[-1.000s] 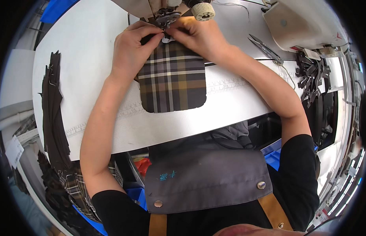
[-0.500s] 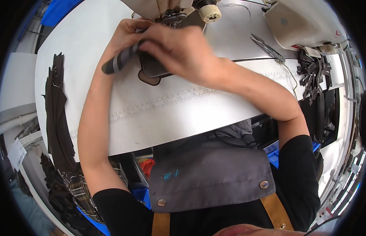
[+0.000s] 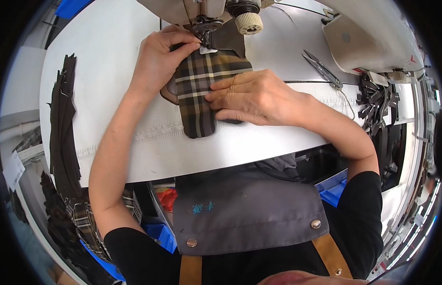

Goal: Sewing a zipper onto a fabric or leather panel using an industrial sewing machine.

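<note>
A plaid fabric piece [image 3: 194, 78] in brown, yellow and white lies under the needle and presser foot of the sewing machine [image 3: 207, 39]. My left hand [image 3: 161, 54] is at the piece's far left edge, thumb and index finger pinched together on the fabric beside the presser foot. Flat on the plaid's right side rests my right hand [image 3: 256, 97], fingers stretched to the left. Dark fabric [image 3: 229, 40] shows behind the foot, to its right. A rounded dark edge [image 3: 169, 94] sticks out from beneath the plaid on the left.
Thread snips [image 3: 322, 69] lie on the right of the white table [image 3: 149, 164], near a bundle of dark strips [image 3: 375, 102]. Long dark fabric strips [image 3: 64, 128] hang over the left side. A printed ruler scale [image 3: 154, 133] runs across the table.
The dark, striped folded piece has been spread out, and its plaid face now shows. My right hand has moved down and right, from beside my left hand onto the fabric.
</note>
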Demonstrator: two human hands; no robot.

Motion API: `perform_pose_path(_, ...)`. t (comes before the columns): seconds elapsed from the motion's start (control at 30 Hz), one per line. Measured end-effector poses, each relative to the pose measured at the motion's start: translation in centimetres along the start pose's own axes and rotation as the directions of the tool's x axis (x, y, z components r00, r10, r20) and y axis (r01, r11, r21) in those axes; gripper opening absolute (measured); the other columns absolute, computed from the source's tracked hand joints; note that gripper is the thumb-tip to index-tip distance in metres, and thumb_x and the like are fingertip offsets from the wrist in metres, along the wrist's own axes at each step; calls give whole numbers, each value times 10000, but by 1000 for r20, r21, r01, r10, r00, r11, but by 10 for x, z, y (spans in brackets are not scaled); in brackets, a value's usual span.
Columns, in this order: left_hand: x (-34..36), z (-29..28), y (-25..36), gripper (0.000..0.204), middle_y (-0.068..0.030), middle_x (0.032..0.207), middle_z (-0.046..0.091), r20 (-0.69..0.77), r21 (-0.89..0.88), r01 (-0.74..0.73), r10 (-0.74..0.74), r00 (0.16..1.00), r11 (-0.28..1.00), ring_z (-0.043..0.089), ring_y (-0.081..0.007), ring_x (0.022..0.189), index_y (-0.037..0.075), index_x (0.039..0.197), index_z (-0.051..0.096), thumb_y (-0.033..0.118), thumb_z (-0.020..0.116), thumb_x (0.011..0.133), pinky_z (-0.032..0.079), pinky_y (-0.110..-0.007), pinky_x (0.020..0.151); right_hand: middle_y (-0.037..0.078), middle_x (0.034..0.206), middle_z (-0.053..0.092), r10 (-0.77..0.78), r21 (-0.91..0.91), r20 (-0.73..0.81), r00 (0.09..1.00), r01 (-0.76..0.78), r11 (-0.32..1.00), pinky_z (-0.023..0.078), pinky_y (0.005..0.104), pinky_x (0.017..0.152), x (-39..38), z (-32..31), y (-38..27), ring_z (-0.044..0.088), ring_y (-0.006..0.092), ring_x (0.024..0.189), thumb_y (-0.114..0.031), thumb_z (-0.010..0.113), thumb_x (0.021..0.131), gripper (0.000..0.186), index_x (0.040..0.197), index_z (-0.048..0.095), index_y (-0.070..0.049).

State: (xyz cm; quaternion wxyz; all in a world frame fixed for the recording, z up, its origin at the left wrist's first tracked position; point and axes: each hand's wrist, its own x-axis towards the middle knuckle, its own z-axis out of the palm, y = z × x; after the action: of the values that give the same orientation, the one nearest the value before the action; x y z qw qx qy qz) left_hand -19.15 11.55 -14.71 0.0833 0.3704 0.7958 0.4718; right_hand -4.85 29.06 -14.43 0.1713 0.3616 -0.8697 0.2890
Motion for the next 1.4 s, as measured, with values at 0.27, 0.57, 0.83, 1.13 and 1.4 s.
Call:
perform_pose_path(0.27,-6,-2,-6,163,-84,989,694,15,34,-142,141,990,989,665,-206,922,33,979,733,87,684,834,508,-291,842,187,1249,603,-14,-134,81,997,24,991,347,430,1084,13,27,-6,521,320,1238,-487,582,884,636,1269,553,19)
perform_pose_path(0.57,-17,-3,-9,214,-63,1027,670,20,96,-264,264,964,960,651,-216,918,64,1030,726,11,651,837,524,-308,817,56,1194,626,233,-350,-152,960,-273,896,476,358,838,-1,-8,36,578,226,1059,-69,649,796,324,1117,684,-99)
perform_pose_path(0.83,-19,-1,-6,272,-35,983,640,68,305,-371,369,927,877,616,-229,915,69,1002,717,-49,625,775,522,-333,779,-26,1214,631,159,-372,-48,986,-165,914,485,336,905,-6,-12,54,581,200,1065,-17,637,752,394,1125,693,-132)
perform_pose_path(1.13,-18,-1,-4,266,-35,1002,652,66,332,-406,409,910,851,619,-230,926,59,1005,714,-47,619,781,522,-331,798,-2,1204,626,184,-395,36,982,-155,905,463,339,899,0,-9,46,563,212,1053,-47,615,784,417,1189,663,-129)
perform_pose_path(1.4,-17,-2,-7,268,-20,1020,675,78,282,-387,381,921,878,620,-243,943,85,1003,721,-38,609,793,525,-332,811,-12,1187,628,217,-359,-9,976,-206,910,457,338,875,2,-6,43,561,213,1026,-41,613,778,419,1177,674,-152)
